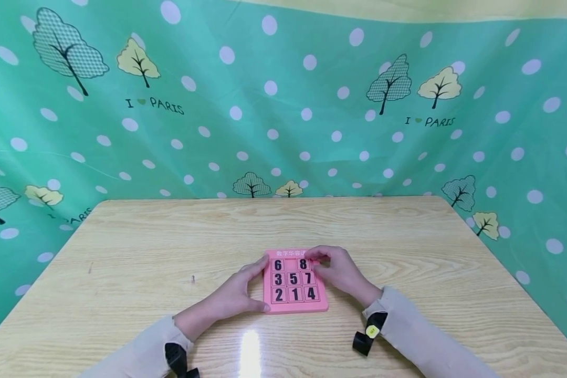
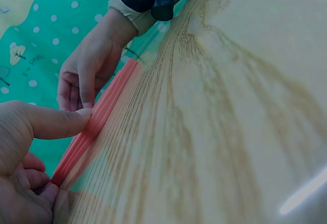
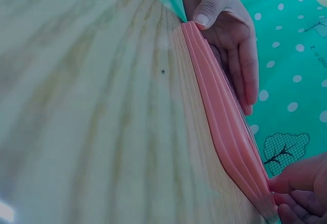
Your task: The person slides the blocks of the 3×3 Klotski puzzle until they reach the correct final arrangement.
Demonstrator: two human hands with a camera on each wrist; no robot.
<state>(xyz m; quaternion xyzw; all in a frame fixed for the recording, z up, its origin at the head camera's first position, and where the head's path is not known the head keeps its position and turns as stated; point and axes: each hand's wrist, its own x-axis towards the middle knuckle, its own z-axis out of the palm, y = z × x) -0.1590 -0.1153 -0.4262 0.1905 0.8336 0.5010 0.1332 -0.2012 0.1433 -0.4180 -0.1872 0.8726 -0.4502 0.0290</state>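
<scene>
On pink board (image 1: 295,310), tiles (image 1: 293,279) numbered 1–8.

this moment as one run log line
left hand: touching left edge of pink number puzzle | right hand: at its upper right corner, by 8 tile | top row: gap between 6 tile and 8

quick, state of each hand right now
Left hand: holding the number puzzle by its left side.
Right hand: at the puzzle's upper right corner; open or gripping cannot be told.
</scene>
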